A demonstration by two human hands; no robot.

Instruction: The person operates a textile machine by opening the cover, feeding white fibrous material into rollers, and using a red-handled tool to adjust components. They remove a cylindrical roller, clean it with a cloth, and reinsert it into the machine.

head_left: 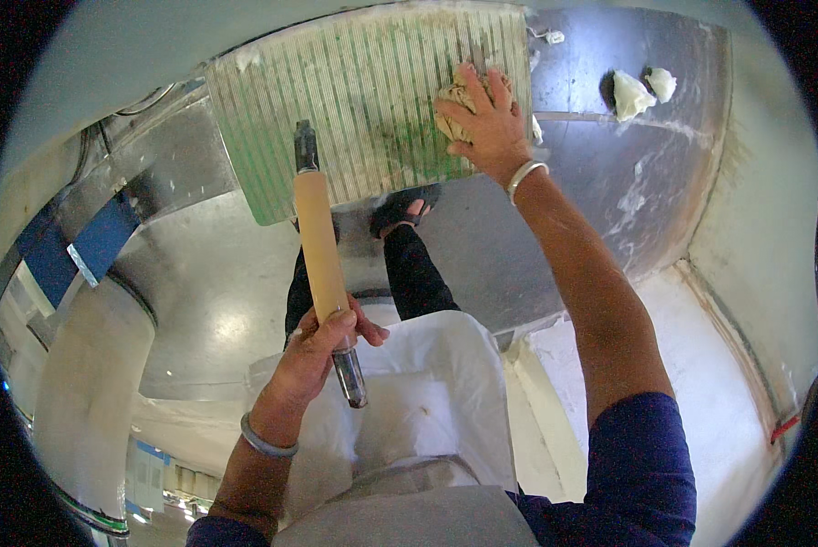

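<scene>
My left hand [322,342] is closed round the lower end of a cream-coloured roller [316,237] with dark metal shaft ends. The roller points away from me, its far end over the lower left part of a ribbed board [336,73] with green and whitish stripes. Whether it touches the board I cannot tell. On the board's right side my right hand [493,123] lies with spread fingers on a crumpled beige cloth [447,114]. The palm hides part of the cloth.
Right of the board, white crumpled lumps [635,95] lie on a grey metal surface [609,182]. A white cloth [463,356] covers my lap. Blue panels [103,239] and a large pale cylinder [94,383] stand at the left. A pale wall [764,182] bounds the right side.
</scene>
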